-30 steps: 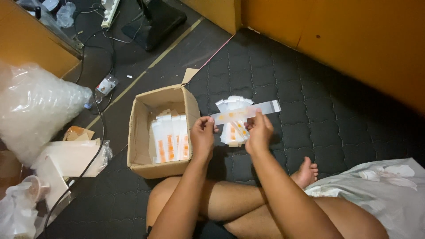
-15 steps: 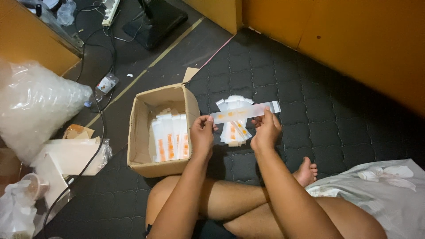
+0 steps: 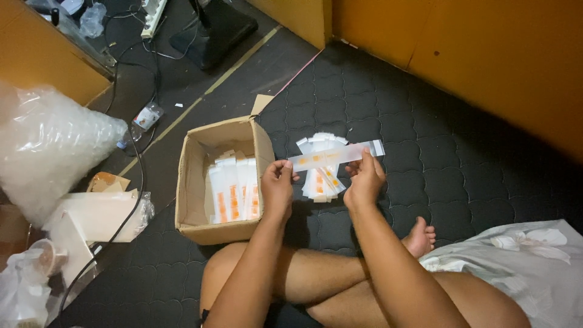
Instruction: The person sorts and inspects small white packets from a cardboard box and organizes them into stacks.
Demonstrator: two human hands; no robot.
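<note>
Together, two hands' fingers pinch one long packet [image 3: 335, 155] above one cardboard box [image 3: 223, 177].

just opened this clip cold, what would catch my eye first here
At centre, the left hand and right hand hold a long clear strip level above a pile of white and orange packets on the dark mat. Left of them, an open cardboard box holds more packets.

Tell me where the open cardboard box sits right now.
In the head view, the cardboard box sits left of centre on the dark quilted mat, just left of the left hand, with the bubble wrap bundle further left.
</note>
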